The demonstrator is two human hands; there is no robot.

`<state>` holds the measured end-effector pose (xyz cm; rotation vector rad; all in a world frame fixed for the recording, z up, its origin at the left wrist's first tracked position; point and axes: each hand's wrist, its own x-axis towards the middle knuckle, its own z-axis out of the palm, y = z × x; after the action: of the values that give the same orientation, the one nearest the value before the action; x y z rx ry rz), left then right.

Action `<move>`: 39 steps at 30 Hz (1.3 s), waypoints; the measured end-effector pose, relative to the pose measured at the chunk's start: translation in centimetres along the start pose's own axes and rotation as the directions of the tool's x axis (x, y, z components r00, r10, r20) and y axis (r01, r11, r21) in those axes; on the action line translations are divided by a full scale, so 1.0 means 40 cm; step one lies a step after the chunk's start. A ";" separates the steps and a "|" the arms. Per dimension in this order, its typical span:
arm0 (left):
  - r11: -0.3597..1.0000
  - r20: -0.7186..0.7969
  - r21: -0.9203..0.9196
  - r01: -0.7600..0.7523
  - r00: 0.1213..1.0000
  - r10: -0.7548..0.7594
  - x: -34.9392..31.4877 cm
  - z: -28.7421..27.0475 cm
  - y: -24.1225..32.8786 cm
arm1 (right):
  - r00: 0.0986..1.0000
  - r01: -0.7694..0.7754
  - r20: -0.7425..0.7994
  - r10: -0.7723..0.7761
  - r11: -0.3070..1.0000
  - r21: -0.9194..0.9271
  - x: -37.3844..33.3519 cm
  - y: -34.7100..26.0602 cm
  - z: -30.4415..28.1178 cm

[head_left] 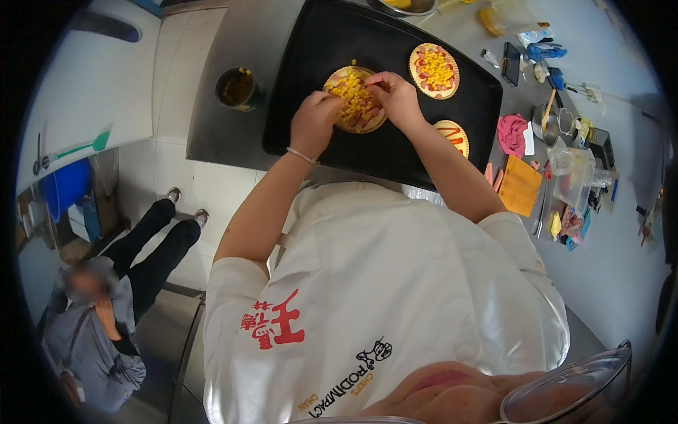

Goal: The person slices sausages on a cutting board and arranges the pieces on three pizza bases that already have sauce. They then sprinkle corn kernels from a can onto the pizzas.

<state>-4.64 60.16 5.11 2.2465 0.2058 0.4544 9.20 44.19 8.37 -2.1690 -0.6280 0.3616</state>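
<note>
A small round pizza (358, 119) with a crimped edge lies on a black baking tray (311, 53). Yellow corn kernels and pinkish chopped pieces cover its top. At the pizza's left edge is my left hand (316, 121), its fingers bent and pressed together over the corn. My right hand (397, 102) pinches just above the upper right part of the same pizza. What either hand holds, if anything, is too small to make out. A second topped pizza (433, 71) sits to the right, and a third pizza (452, 137) with red sauce lines is partly hidden by my right forearm.
An open can (237, 89) stands left of the tray on the steel table (212, 134). To the right are a pink cloth (513, 136), an orange cutting board (520, 185), a phone (510, 63) and a pot (547, 127). A person (99, 332) sits at lower left.
</note>
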 end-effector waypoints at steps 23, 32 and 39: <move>0.993 0.088 0.018 0.115 0.989 -0.116 0.036 -0.013 -0.030 | 0.993 0.081 0.066 -0.094 0.981 0.177 0.069 0.013 0.012; 0.922 0.049 0.386 0.033 0.997 -0.056 -0.044 -0.016 -0.016 | 0.847 0.530 0.225 -0.482 0.725 -0.441 -0.015 0.054 0.059; 0.921 0.134 0.372 -0.116 0.988 0.070 -0.062 0.005 0.008 | 0.815 0.579 0.228 -0.533 0.735 -0.353 0.010 0.058 0.062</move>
<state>-6.85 59.10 4.59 2.6648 0.1333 0.3509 9.14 44.77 4.99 -2.2108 -1.4908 0.0168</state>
